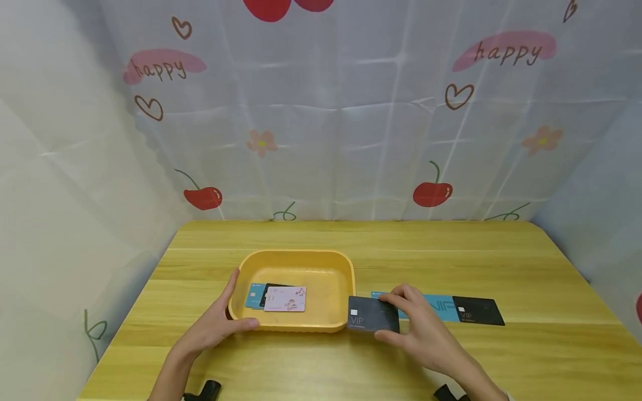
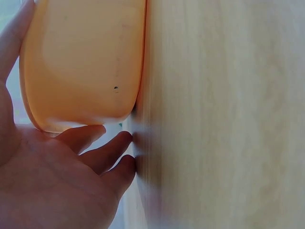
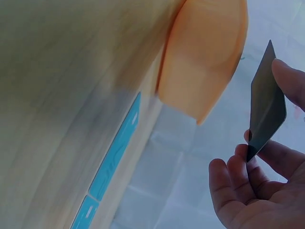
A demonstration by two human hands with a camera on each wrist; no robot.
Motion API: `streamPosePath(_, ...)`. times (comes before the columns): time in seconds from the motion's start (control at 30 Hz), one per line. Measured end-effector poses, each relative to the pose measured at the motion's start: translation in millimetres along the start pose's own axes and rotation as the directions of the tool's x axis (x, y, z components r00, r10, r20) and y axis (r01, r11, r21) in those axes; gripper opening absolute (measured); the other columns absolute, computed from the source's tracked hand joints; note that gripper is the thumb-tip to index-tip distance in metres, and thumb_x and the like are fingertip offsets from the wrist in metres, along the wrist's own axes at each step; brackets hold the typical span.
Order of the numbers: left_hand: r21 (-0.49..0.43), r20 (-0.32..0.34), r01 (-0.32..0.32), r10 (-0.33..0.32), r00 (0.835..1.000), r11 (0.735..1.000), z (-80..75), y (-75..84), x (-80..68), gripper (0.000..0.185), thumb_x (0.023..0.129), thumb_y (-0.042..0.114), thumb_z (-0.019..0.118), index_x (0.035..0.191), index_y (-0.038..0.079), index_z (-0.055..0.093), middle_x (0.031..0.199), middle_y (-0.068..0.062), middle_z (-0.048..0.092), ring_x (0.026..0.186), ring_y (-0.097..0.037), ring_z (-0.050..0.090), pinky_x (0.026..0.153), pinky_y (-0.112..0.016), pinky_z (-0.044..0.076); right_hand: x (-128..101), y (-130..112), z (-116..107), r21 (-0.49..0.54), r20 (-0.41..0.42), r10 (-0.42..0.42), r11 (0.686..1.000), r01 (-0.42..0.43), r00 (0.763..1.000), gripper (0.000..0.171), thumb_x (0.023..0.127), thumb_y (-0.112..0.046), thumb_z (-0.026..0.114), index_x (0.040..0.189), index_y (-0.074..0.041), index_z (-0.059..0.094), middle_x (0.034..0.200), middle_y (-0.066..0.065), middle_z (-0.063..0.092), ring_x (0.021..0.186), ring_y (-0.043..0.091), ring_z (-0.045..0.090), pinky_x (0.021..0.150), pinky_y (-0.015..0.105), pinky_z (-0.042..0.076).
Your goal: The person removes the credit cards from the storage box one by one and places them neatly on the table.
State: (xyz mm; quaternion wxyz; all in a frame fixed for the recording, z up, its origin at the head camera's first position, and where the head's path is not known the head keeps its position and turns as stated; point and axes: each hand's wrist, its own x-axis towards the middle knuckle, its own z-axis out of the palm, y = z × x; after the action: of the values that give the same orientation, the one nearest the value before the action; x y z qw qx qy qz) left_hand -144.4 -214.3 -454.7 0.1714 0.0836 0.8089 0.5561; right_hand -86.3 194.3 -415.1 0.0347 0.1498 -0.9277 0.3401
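Observation:
A yellow plastic tray point(image 1: 321, 262) stands on the table; my left hand point(image 1: 213, 328) holds its left end, thumb on the front rim and fingers along the side. In the left wrist view the fingers point(image 2: 116, 148) curve by the tray's end, close to the tabletop. Inside the tray overlap a pale pink card point(image 1: 286, 301), a blue card point(image 1: 254, 295) and a black card mostly hidden beneath the pink one. My right hand point(image 1: 426, 328) pinches a dark grey VIP card point(image 1: 371, 314) between thumb and fingers, raised above the table beside the tray's right end.
Right of the tray, a row of cards lies on the wooden table point(image 1: 281, 367): blue cards point(image 1: 438, 306), partly behind my right hand, and a black VIP card point(image 1: 478, 311) at the right end. A white printed curtain point(image 1: 336, 150) hangs behind the table.

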Motion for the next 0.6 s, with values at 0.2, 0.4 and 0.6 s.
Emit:
streamPosePath(0.2,0.004,0.001,0.005,-0.005,1.0,1.0,0.8,0.1,-0.1,0.118,0.085,0.025,0.08,0.158,0.02,-0.013,0.163,-0.013,-0.008,0.144,-0.033,0.021,0.111,-0.053,0.02,-7.4,6.2,-2.9,-0.044,-0.009,0.014,0.999,-0.014,1.0,0.052,0.075,-0.029,0.088,0.121,-0.014,0.068,0.107,-0.01,0.049,0.096,0.014,0.045,0.073,0.033,0.043)
streamPosePath(0.4,-0.001,-0.004,0.001,-0.001,1.0,1.0,0.1,0.8,-0.2,0.118,0.085,0.024,0.079,0.158,0.02,-0.013,0.163,-0.012,-0.007,0.144,-0.033,0.022,0.111,-0.052,0.021,-12.2,13.9,-4.8,-0.071,-0.014,0.027,0.997,-0.028,1.0,0.053,0.073,-0.029,0.089,0.12,-0.014,0.069,0.107,-0.01,0.051,0.097,0.013,0.046,0.073,0.033,0.042)
streamPosePath(0.6,0.012,0.001,0.005,-0.005,1.0,1.0,0.4,2.1,-0.7,0.118,0.085,0.024,0.079,0.158,0.019,-0.013,0.163,-0.014,-0.008,0.143,-0.034,0.024,0.111,-0.052,0.022,-15.6,19.8,-4.0,-0.084,-0.008,0.037,0.996,-0.038,0.999,0.054,0.071,-0.028,0.09,0.119,-0.013,0.07,0.106,-0.01,0.05,0.096,0.013,0.045,0.072,0.031,0.042)
